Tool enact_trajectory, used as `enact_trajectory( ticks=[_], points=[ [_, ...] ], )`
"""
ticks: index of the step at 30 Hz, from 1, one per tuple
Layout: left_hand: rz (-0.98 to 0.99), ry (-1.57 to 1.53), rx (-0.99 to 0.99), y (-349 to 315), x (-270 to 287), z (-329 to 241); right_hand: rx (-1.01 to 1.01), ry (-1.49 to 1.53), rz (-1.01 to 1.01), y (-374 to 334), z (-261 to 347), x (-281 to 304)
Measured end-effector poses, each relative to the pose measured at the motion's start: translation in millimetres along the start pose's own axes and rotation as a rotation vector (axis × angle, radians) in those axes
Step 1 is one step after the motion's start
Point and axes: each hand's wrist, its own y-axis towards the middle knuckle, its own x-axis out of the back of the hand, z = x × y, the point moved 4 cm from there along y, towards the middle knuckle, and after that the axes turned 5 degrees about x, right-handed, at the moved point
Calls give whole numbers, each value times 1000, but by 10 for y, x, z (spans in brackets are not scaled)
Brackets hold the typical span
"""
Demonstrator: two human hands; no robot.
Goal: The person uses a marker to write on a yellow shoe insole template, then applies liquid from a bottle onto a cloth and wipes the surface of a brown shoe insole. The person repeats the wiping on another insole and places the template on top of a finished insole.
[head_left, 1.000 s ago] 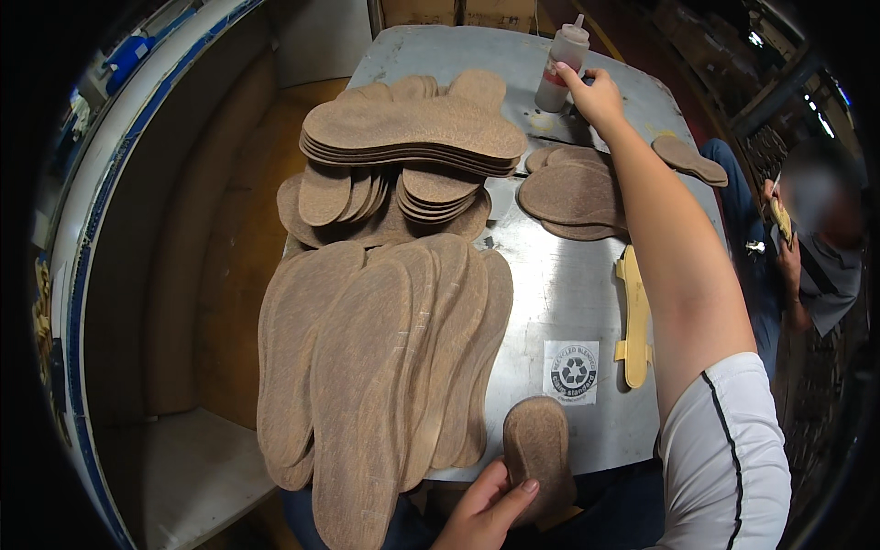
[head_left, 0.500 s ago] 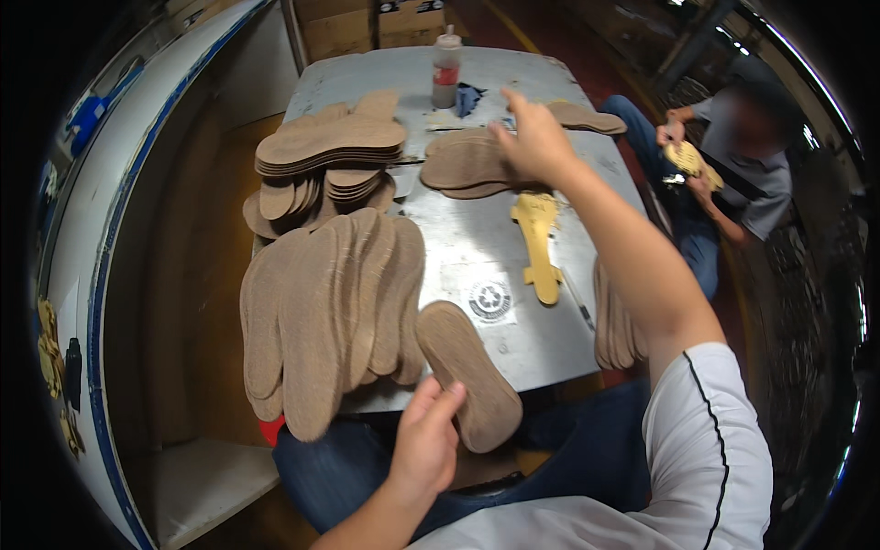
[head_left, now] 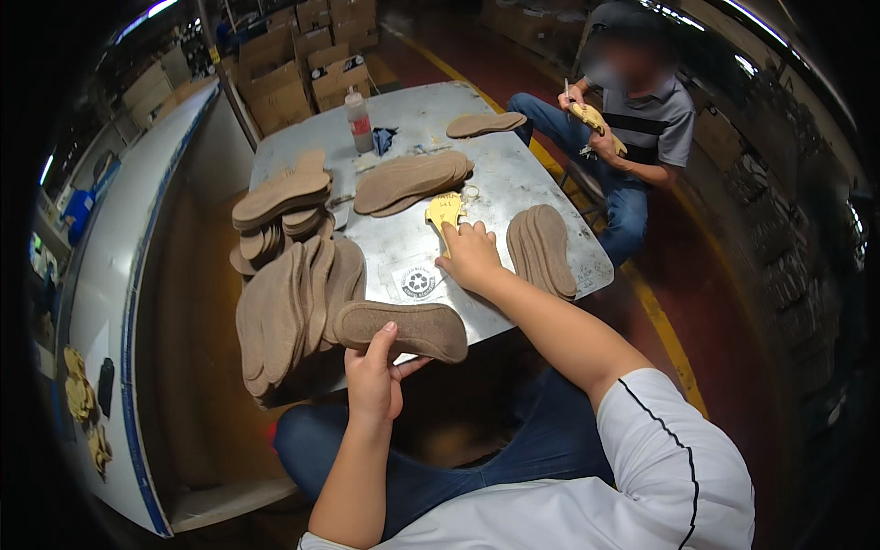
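One brown insole (head_left: 401, 328), pinched at its near edge by my left hand (head_left: 374, 374), held level just off the table's (head_left: 513, 188) front edge. My right hand (head_left: 472, 258) rests fingers-down on the yellow template (head_left: 445, 212) (whether it is gripped, I cannot tell). Insole stacks (head_left: 543, 247) lie just right of that hand.

Yellow template (head_left: 445, 212) lower end hidden under right hand (head_left: 472, 258); grip prob. closed.

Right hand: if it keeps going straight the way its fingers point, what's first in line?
Likely the yellow sole-shaped template: the right hand already reaches its near end, fingers pointing up the metal table.
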Motion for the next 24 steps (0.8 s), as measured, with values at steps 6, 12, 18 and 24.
enact_trajectory(
  ticks=[6, 12, 18, 24],
  points=[
    [197, -142, -316, 143, -177, -428, -46, 226, -154, 89, -113, 134],
    [140, 268, -492, 482, -141, -161, 19, 348, -186, -386, -76, 59],
    [131, 242, -681, 593, -1, -123, 234, 41, 18, -834, 524, -161],
    [183, -77, -608, 586, 59, -212, 141, 239, 31, -686, 355, -1]
  ],
)
